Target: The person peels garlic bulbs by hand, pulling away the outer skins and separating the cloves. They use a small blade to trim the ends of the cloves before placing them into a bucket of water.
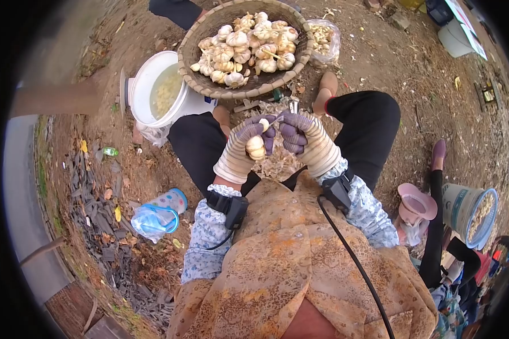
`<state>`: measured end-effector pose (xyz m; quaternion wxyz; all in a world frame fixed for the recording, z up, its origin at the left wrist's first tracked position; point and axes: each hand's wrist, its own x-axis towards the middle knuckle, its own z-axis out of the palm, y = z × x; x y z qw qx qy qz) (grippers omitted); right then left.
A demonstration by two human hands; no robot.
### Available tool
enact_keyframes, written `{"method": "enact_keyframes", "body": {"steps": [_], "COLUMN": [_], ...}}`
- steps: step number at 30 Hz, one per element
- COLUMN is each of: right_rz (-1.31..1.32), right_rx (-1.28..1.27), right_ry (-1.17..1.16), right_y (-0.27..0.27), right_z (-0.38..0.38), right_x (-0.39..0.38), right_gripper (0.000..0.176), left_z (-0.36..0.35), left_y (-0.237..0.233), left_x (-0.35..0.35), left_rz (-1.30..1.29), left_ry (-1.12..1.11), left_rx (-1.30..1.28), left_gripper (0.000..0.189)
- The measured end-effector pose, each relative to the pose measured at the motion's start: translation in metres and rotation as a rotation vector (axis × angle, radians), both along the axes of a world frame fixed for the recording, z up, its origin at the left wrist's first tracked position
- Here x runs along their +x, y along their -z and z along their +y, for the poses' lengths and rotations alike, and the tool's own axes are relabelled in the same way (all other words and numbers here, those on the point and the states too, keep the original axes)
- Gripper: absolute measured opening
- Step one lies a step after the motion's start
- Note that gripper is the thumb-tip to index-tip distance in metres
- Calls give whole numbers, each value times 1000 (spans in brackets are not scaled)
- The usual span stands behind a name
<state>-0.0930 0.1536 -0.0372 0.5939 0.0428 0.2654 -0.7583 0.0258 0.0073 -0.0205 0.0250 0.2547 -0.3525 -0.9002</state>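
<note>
My left hand (244, 148), in a striped cream and purple glove, is closed around a garlic bulb (255, 148). A pale garlic clove (264, 124) shows at its fingertips. My right hand (301, 135), gloved the same way, is closed close beside it. A thin, shiny piece, seemingly a small knife (293, 105), sticks up from its fingers; most of it is hidden. Both hands are above a heap of garlic skins (277, 165) between my legs. Beyond them, a woven basket (188, 79) bears many garlic bulbs (237, 39).
A white bucket (142, 75) with cloves in liquid stands left of the basket. Right of it lies a clear bag of cloves (322, 38). A blue plastic cup (174, 202) lies at left. Another person's leg (435, 214) and a bucket (457, 206) are at right.
</note>
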Motion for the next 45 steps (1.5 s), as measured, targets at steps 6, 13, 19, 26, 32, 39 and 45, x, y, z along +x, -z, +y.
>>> {"method": "enact_keyframes", "body": {"steps": [6, 13, 19, 26, 32, 39, 45], "right_rz": [-110, 608, 150, 432, 818, 792, 445], "right_rx": [-77, 332, 90, 338, 471, 120, 94], "right_ry": [97, -39, -75, -1, 97, 33, 52], "right_y": [13, -17, -10, 9, 21, -16, -11], "right_z": [9, -4, 2, 5, -14, -31, -14], "right_x": [-18, -4, -2, -15, -4, 15, 4], "right_gripper": [12, 16, 16, 21, 46, 49, 39], "left_z": [-7, 8, 4, -111, -170, -23, -2], "left_y": [1, -10, 2, -8, -2, 7, -2], "left_x": [3, -4, 1, 8, 14, -23, -19], "left_rz": [88, -74, -5, 27, -236, 25, 137], "left_ry": [22, -14, -49, -427, -377, -243, -211], "left_rx": [199, -411, -152, -291, -142, -46, -227], "left_gripper": [37, 27, 27, 35, 31, 33, 28]}}
